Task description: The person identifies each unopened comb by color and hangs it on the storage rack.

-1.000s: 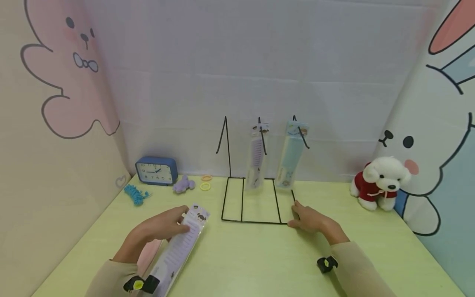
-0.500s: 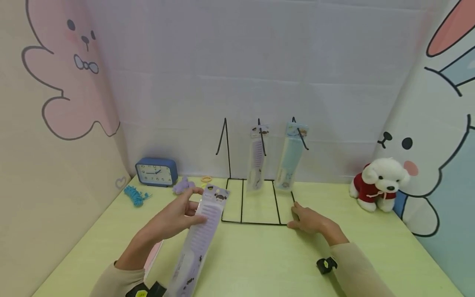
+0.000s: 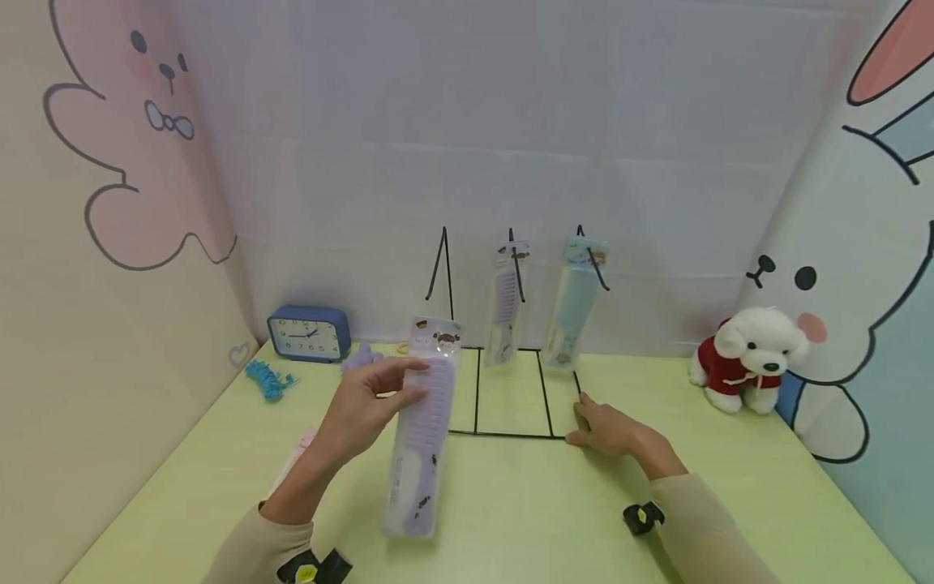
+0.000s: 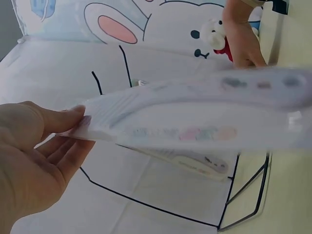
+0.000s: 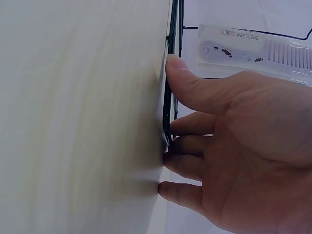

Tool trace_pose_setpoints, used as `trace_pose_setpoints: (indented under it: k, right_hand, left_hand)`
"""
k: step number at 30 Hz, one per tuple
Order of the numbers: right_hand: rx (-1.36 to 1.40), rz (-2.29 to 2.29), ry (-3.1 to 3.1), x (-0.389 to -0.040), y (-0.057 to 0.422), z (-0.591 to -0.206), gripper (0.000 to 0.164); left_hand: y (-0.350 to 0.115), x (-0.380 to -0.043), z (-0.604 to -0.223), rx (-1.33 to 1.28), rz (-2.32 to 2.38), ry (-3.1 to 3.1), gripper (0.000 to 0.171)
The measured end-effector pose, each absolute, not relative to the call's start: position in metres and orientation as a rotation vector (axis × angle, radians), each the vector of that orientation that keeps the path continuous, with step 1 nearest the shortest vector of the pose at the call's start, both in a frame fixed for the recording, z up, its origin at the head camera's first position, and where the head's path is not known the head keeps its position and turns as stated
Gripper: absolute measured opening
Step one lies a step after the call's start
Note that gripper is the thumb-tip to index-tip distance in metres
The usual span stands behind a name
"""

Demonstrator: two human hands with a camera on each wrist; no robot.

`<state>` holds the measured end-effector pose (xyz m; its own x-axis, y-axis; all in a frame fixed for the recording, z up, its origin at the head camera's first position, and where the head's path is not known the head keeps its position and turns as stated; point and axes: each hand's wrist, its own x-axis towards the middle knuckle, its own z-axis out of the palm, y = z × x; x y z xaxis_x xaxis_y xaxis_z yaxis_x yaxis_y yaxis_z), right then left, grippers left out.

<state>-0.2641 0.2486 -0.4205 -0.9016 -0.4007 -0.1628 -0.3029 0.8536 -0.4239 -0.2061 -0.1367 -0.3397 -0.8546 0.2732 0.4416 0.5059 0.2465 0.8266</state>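
My left hand (image 3: 365, 414) pinches a packaged purple comb (image 3: 419, 454) by its side edge, between thumb and fingers. The package slants upright, its printed header in front of the black wire display rack (image 3: 503, 435). In the left wrist view the comb package (image 4: 195, 117) stretches across the middle, thumb on its near end. My right hand (image 3: 613, 430) holds the front right corner of the rack's base. Thumb and fingers lie around that wire in the right wrist view. Another purple comb (image 3: 503, 316) hangs on the middle hook, and a light blue comb (image 3: 575, 304) on the right one.
At the back left stand a blue clock (image 3: 310, 332), a teal yarn bundle (image 3: 267, 380) and a purple toy (image 3: 360, 357). A white plush dog (image 3: 755, 357) sits at the right. Something pink (image 3: 301, 446) lies partly hidden behind my left forearm.
My left hand has lifted the comb package up and to the right, toward the rack, and turned it more upright. The right hand has stayed at the rack's corner.
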Motion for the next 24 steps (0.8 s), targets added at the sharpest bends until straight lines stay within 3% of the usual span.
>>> trace_pose_setpoints:
  k: [11,24]
  right_hand:
    - [-0.53,-0.595,2.769,-0.265,0.249,-0.42,0.075]
    - [-0.543,-0.602,2.772,-0.264,0.25,-0.419,0.073]
  left_hand:
    - [-0.11,-0.208,-0.335,-0.947,-1.78,-2.224,0.065]
    - [-0.067,-0.218,-0.332,-1.133,-1.844,-2.149,0.064]
